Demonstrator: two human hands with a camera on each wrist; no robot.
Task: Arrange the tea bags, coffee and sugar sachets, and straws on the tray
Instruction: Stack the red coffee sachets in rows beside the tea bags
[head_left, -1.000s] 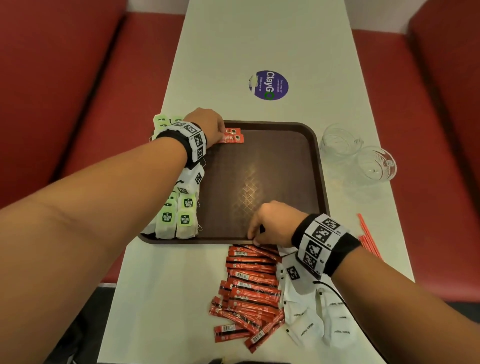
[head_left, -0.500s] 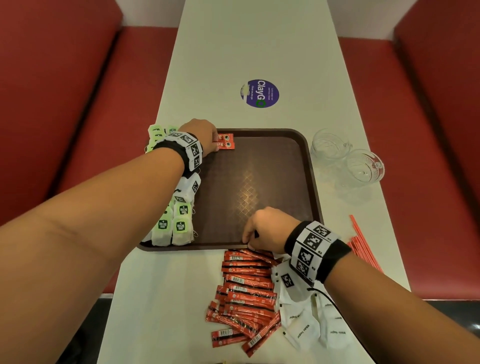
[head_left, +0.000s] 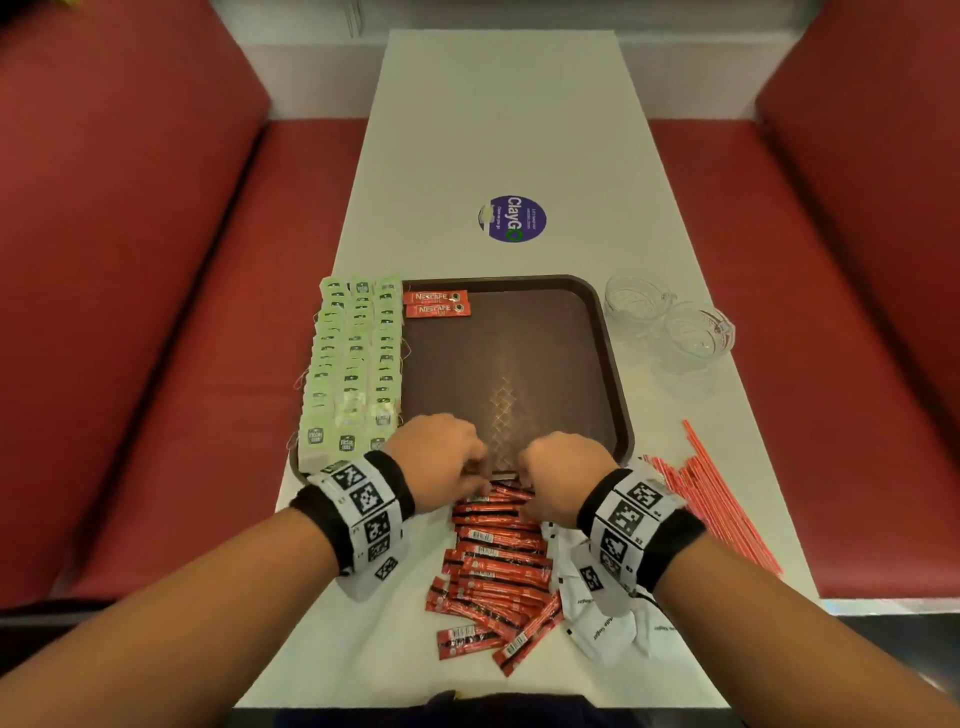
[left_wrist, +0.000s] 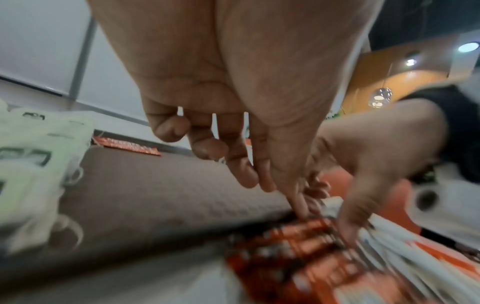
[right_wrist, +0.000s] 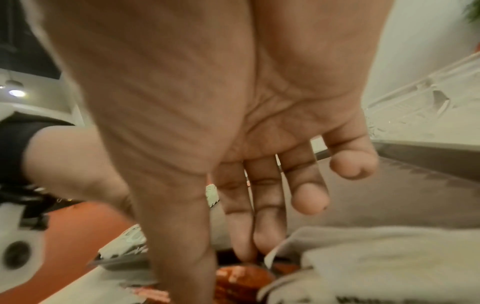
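Both hands meet at the tray's near edge, over the top of the coffee sachets (head_left: 498, 561). The left hand (head_left: 434, 462) has its fingers (left_wrist: 242, 170) curled down, tips touching a sachet; whether they pinch it I cannot tell. The right hand (head_left: 563, 475) reaches down with fingers (right_wrist: 259, 216) nearly straight, tips on the red pile. Two coffee sachets (head_left: 436, 303) lie at the far-left corner of the tray (head_left: 615, 374). Tea bags (head_left: 353, 364) fill its left side in rows. Sugar sachets (head_left: 605, 613) lie right of the pile, straws (head_left: 717, 499) further right, and glass cups (head_left: 670, 325) stand beside the tray on the table (head_left: 498, 114).
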